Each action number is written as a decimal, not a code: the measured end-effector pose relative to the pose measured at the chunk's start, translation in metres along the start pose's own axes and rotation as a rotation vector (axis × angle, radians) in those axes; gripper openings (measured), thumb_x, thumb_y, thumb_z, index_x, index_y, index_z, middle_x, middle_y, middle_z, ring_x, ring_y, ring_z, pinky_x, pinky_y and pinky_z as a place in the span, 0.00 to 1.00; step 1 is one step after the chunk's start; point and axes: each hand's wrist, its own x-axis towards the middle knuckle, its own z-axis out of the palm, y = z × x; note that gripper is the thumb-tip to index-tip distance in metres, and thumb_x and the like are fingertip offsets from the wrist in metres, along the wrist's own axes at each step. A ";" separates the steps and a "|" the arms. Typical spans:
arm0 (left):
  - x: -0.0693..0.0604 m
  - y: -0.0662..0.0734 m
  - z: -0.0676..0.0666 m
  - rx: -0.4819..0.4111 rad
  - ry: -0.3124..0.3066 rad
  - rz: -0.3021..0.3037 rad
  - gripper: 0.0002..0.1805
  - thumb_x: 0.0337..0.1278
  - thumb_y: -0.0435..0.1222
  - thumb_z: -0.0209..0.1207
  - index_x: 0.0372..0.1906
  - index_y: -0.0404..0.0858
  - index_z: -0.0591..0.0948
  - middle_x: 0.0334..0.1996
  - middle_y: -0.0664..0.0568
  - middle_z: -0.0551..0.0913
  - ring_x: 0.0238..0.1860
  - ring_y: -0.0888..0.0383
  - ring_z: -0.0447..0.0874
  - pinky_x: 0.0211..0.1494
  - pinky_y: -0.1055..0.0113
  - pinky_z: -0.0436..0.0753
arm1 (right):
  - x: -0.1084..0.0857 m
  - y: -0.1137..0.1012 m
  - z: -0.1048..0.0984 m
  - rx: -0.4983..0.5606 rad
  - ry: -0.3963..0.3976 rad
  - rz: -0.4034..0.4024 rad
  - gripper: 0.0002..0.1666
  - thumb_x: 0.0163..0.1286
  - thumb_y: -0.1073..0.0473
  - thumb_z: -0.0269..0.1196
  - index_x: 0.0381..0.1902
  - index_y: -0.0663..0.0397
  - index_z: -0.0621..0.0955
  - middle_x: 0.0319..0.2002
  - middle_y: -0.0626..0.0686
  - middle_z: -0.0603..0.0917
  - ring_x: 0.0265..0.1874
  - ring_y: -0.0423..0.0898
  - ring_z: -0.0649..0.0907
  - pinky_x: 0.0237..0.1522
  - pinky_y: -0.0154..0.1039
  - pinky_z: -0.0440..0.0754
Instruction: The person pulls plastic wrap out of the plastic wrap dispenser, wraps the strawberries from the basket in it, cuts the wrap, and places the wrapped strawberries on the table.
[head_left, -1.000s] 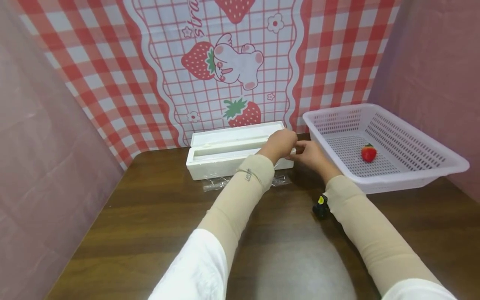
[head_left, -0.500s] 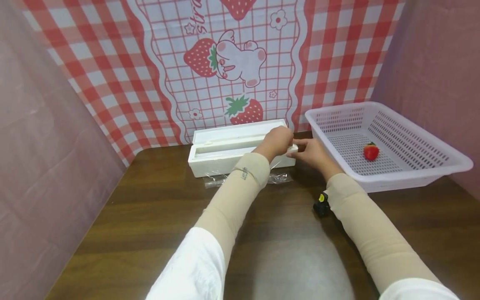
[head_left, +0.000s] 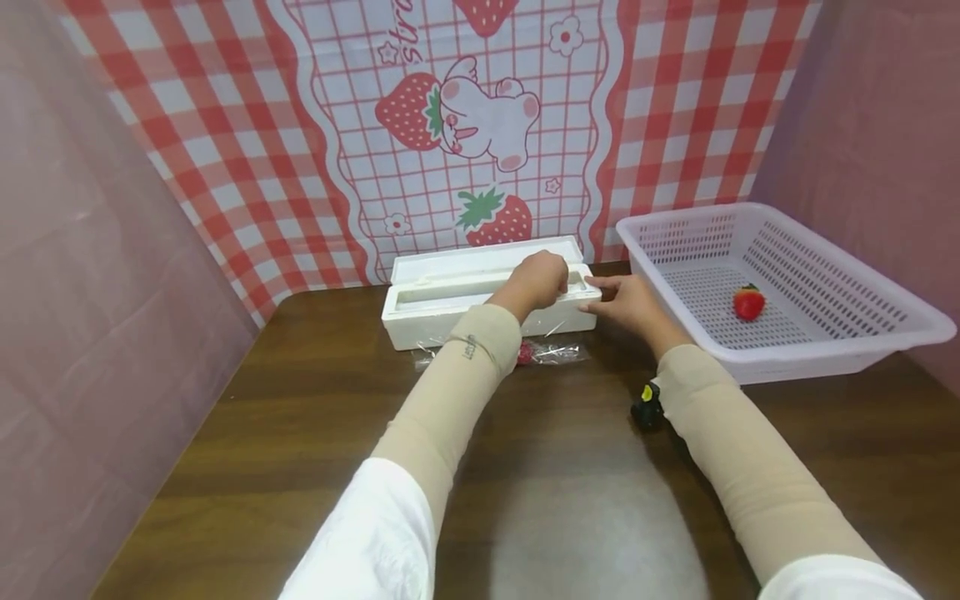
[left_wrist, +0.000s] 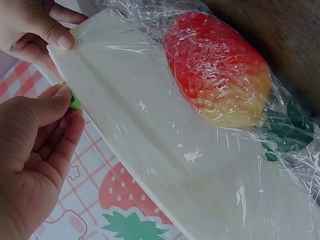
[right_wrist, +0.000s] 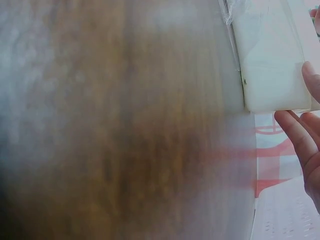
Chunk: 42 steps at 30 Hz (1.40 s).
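Note:
A long white cling film box (head_left: pixel 420 327) stands at the back of the table, its lid (head_left: pixel 480 254) tilted back. Clear film (left_wrist: pixel 150 130) hangs over its front. My left hand (head_left: pixel 538 279) pinches a small green slider (left_wrist: pixel 75 101) at the box's edge, mostly hidden by the fingers. At the box's right end, my right hand (head_left: pixel 630 304) holds the corner, thumb on one face and fingers at the end. In front of the box, a bumpy red-and-yellow fruit (left_wrist: pixel 217 70) with green leaves (left_wrist: pixel 287 130) lies in or under crumpled film.
To the right stands a white slotted plastic basket (head_left: pixel 832 358) with one strawberry (head_left: pixel 748 302) in it. A small black device (head_left: pixel 647 408) is by my right wrist. A red checked cloth (head_left: pixel 675 100) hangs behind the dark wooden table (head_left: pixel 285 467).
My left hand has slid left along the box from its right end, clear of the right hand, which stays at the corner. Some red of the fruit now shows beside the left forearm.

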 end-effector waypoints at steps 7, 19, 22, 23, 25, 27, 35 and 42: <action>-0.005 -0.002 -0.001 0.018 0.005 0.001 0.07 0.54 0.30 0.63 0.35 0.41 0.88 0.36 0.52 0.87 0.42 0.54 0.83 0.52 0.65 0.79 | 0.000 -0.001 0.002 0.015 0.008 -0.012 0.32 0.57 0.58 0.74 0.59 0.63 0.78 0.35 0.66 0.86 0.28 0.46 0.79 0.26 0.28 0.74; -0.011 -0.009 -0.001 0.016 0.007 0.019 0.08 0.54 0.28 0.61 0.34 0.40 0.88 0.35 0.52 0.87 0.40 0.54 0.82 0.50 0.65 0.79 | 0.001 -0.002 0.002 -0.022 0.006 -0.007 0.34 0.57 0.57 0.74 0.59 0.63 0.78 0.33 0.66 0.86 0.28 0.49 0.77 0.26 0.30 0.73; -0.012 -0.011 0.000 0.009 0.008 0.026 0.08 0.55 0.29 0.60 0.34 0.40 0.88 0.35 0.51 0.87 0.40 0.54 0.82 0.50 0.65 0.79 | 0.000 -0.001 0.002 -0.035 0.005 -0.003 0.34 0.57 0.56 0.74 0.59 0.62 0.78 0.28 0.64 0.86 0.27 0.49 0.76 0.26 0.30 0.73; -0.013 -0.011 0.001 0.008 0.008 0.026 0.08 0.55 0.29 0.60 0.34 0.40 0.88 0.35 0.52 0.87 0.40 0.54 0.82 0.51 0.65 0.79 | -0.001 -0.001 0.002 -0.039 0.006 -0.001 0.34 0.57 0.55 0.74 0.59 0.62 0.78 0.27 0.64 0.85 0.27 0.48 0.76 0.25 0.30 0.72; -0.014 -0.012 0.001 0.008 0.008 0.024 0.08 0.55 0.29 0.60 0.35 0.40 0.88 0.35 0.52 0.87 0.40 0.54 0.82 0.51 0.65 0.79 | -0.001 -0.001 0.002 -0.039 0.008 0.002 0.34 0.57 0.55 0.74 0.60 0.62 0.78 0.26 0.63 0.85 0.26 0.48 0.76 0.25 0.30 0.72; -0.014 -0.013 0.001 0.010 0.010 0.025 0.08 0.55 0.28 0.60 0.34 0.40 0.88 0.35 0.51 0.87 0.40 0.54 0.82 0.51 0.65 0.79 | -0.001 -0.001 0.002 -0.028 0.010 0.003 0.34 0.57 0.56 0.74 0.60 0.61 0.78 0.28 0.64 0.86 0.26 0.48 0.76 0.24 0.30 0.72; -0.018 -0.017 0.000 0.028 0.005 0.017 0.07 0.56 0.30 0.61 0.35 0.40 0.88 0.36 0.51 0.87 0.40 0.54 0.82 0.50 0.65 0.80 | 0.000 0.000 0.001 -0.001 0.002 0.015 0.34 0.57 0.55 0.74 0.60 0.62 0.78 0.36 0.67 0.86 0.27 0.46 0.79 0.25 0.29 0.74; -0.023 -0.021 -0.004 0.014 -0.002 0.001 0.09 0.56 0.29 0.60 0.37 0.40 0.88 0.39 0.51 0.87 0.43 0.54 0.83 0.53 0.65 0.79 | 0.000 0.001 0.000 0.000 0.008 0.015 0.34 0.58 0.54 0.74 0.60 0.62 0.78 0.39 0.68 0.85 0.29 0.47 0.78 0.25 0.29 0.74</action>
